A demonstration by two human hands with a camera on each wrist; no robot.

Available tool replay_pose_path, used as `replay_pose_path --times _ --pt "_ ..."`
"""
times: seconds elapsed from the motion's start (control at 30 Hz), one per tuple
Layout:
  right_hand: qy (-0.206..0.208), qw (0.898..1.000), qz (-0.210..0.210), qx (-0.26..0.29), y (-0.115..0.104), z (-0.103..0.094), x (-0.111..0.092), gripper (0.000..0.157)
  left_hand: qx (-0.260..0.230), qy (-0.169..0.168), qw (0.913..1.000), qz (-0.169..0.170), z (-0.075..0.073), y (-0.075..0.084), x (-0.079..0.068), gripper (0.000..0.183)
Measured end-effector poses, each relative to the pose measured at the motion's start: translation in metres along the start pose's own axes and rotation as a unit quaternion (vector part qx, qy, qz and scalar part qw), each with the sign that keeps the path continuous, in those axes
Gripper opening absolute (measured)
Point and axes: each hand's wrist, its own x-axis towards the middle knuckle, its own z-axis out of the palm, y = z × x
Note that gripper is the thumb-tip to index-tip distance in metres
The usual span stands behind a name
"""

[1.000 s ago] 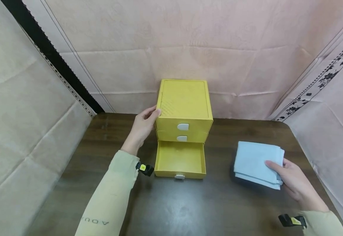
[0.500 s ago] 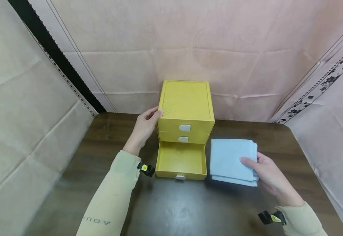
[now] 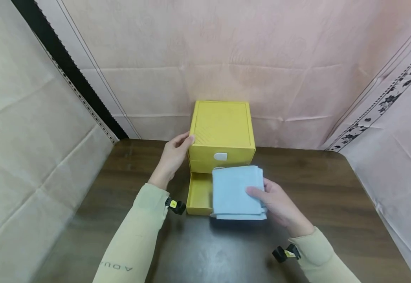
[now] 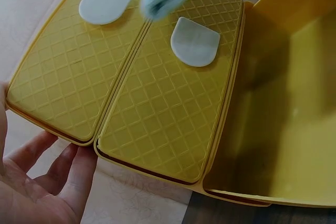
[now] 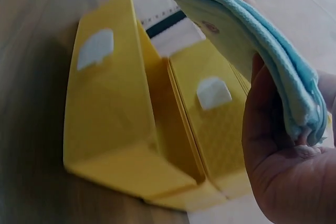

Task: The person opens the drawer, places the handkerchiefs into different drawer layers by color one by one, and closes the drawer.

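A yellow drawer unit [image 3: 223, 124] stands at the back of the table, its bottom drawer [image 3: 199, 196] pulled out and the two above it closed. My left hand [image 3: 171, 157] rests against the unit's left side near the top front corner. In the left wrist view the fingertips [image 4: 81, 156] touch that side. My right hand [image 3: 279, 200] holds a folded light blue cloth [image 3: 237, 192], thumb on top and the other fingers beneath. The cloth is above the open drawer and covers its right part in the head view. A small dark mark shows on the cloth [image 5: 231, 40] in the right wrist view.
The dark wooden table [image 3: 333, 204] extends on both sides of the unit. A pale cloth backdrop [image 3: 262, 51] hangs right behind it. White tabs [image 4: 195, 41] mark the drawer fronts.
My right hand has carried the folded cloth left from the table's right side to over the pulled-out drawer. The left hand has stayed at the unit's side.
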Motion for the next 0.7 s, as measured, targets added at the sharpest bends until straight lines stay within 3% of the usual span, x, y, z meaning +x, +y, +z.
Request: replay_pose_path --times 0.23,0.4,0.53,0.7 --pt "-0.025 0.999 -0.02 0.023 -0.003 0.036 0.016 0.055 -0.004 0.006 0.9999 0.008 0.0 0.0 0.0 0.057" --pt "-0.02 0.999 -0.025 0.017 0.001 0.054 0.025 0.055 -0.004 0.012 0.9999 0.002 0.0 -0.002 0.0 0.059" --pt "0.005 1.0 -0.022 0.003 0.008 0.059 0.032 0.053 0.005 0.012 0.9999 -0.008 0.001 -0.006 -0.002 0.059" --pt "0.053 0.998 -0.023 -0.015 0.013 0.059 0.041 0.048 0.01 0.01 0.9999 0.009 0.002 -0.004 -0.002 0.059"
